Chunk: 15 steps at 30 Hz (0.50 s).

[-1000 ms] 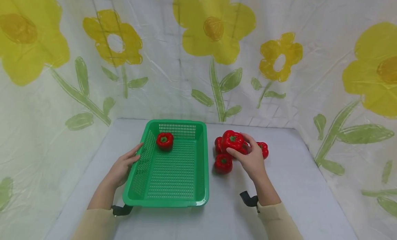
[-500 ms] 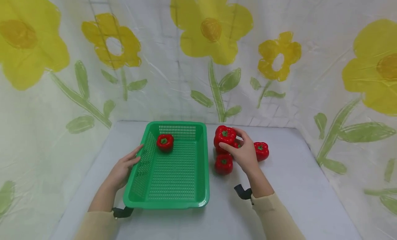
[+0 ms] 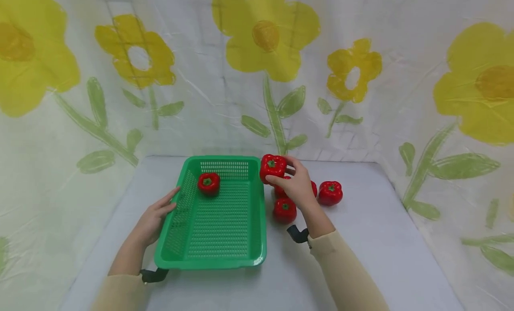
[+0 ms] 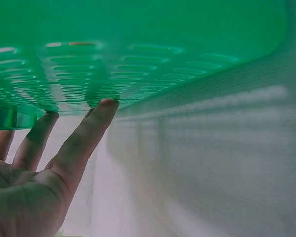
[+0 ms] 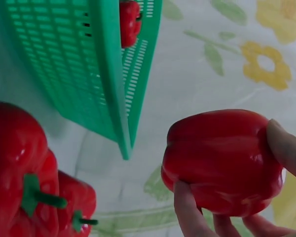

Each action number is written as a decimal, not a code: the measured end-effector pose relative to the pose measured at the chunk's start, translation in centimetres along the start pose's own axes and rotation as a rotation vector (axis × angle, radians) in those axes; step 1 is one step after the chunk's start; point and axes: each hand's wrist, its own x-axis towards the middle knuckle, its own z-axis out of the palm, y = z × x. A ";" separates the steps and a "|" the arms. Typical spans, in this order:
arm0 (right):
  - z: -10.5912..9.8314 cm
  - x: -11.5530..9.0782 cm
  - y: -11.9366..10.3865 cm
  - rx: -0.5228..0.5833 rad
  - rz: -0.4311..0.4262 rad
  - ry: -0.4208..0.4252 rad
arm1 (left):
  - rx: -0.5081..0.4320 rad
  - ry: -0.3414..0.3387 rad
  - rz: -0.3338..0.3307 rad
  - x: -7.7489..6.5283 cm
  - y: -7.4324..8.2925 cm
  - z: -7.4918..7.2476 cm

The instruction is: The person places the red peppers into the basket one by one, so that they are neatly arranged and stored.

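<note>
Over on the left, straight-fingered and clasping nothing: the left hand (image 3: 150,221), fingertips against the outer left wall of the green basket (image 3: 210,263). Probably best to use just light pressure there, steadying without shoving the basket across the bench (image 3: 377,239). Inside, tucked toward the basket's far-left corner, one lone red pepper (image 3: 209,184), stem up. And here, right beside the basket's far-right corner, up off the bench: the held pepper (image 3: 272,168), gripped from its right side between thumb and fingers of the right hand (image 3: 300,186). Seems to call for a high, level carry, clear of the rim, firm without squeezing. Relative to the hands: well to the right of the left one, with the basket's width in between; directly in the right one's grasp, at its left end. Closer in, just beside the basket's right edge, a near pepper (image 3: 284,211); behind, partly hidden by the right hand, other peppers (image 3: 280,193). Farthest right, toward the bench's far-right corner, an outer pepper (image 3: 330,193).
</note>
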 end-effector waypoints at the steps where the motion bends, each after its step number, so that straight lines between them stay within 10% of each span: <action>1: 0.1 0.2 -0.1 -0.006 0.002 -0.004 | -0.002 -0.005 0.007 0.1 0.0 0.0; 15: 4.3 1.7 -1.2 0.013 -0.042 -0.035 | 0.000 0.002 -0.011 -0.1 -0.1 -0.2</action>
